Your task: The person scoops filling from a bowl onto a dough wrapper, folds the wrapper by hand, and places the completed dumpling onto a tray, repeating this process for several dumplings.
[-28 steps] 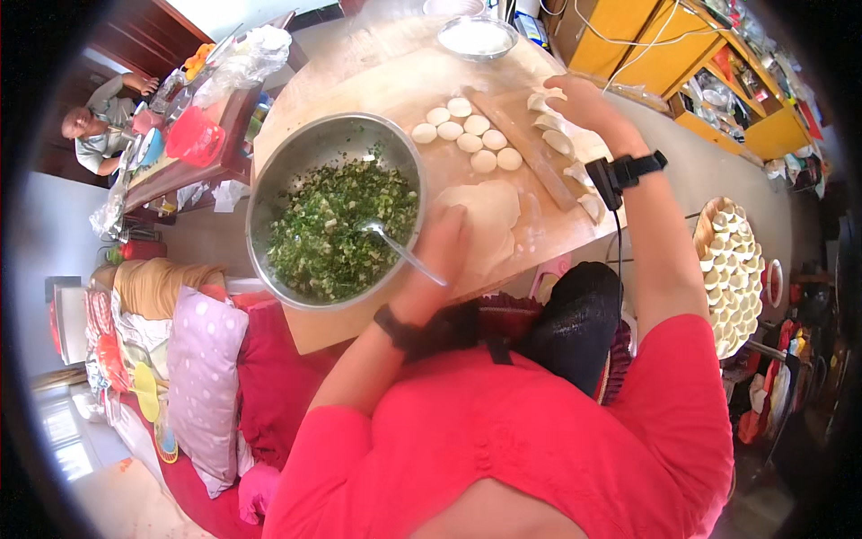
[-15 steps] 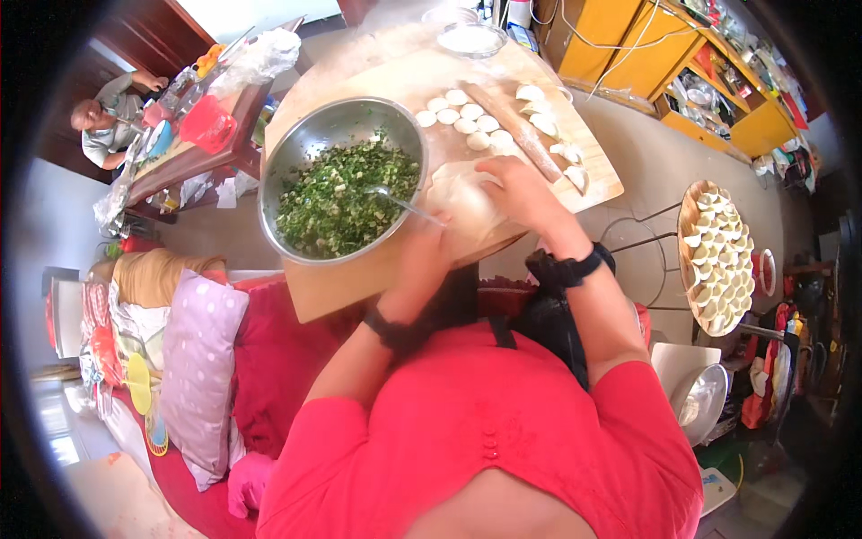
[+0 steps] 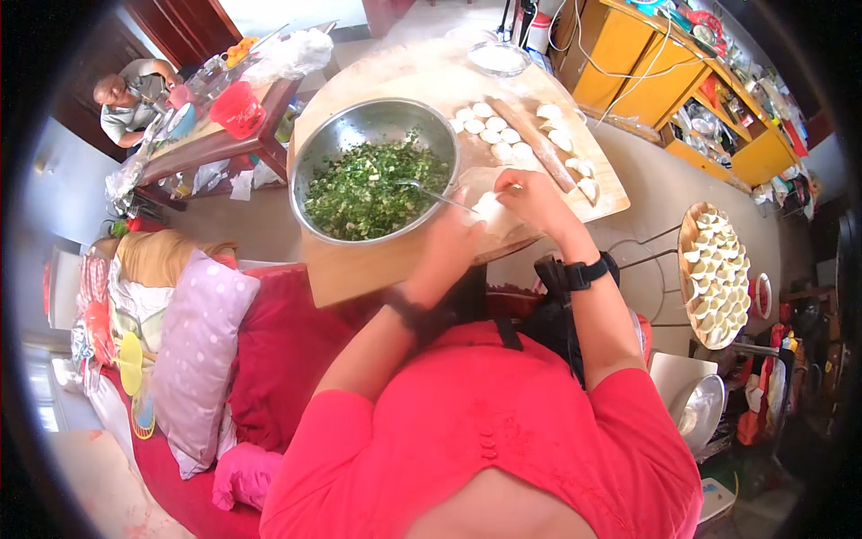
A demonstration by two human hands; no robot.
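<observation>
Over the near edge of the wooden board, a pale dumpling wrapper lies between my two hands. My right hand pinches its right side with bent fingers. At its left side is my left hand, somewhat blurred, its fingers curled against the dough. A spoon rests in the steel bowl, its handle reaching toward my left fingers. Chopped green filling fills much of the bowl. Beyond my right hand lie several round wrappers, a rolling pin and folded dumplings.
A dish of white powder stands at the board's far side. To the right, a round tray carries rows of dumplings. Another person sits behind a side table at far left. A pillow lies left of me.
My view has shifted, so the bowl and board appear farther right. The hands have come closer around the wrapper, which looks smaller and gathered between them.
</observation>
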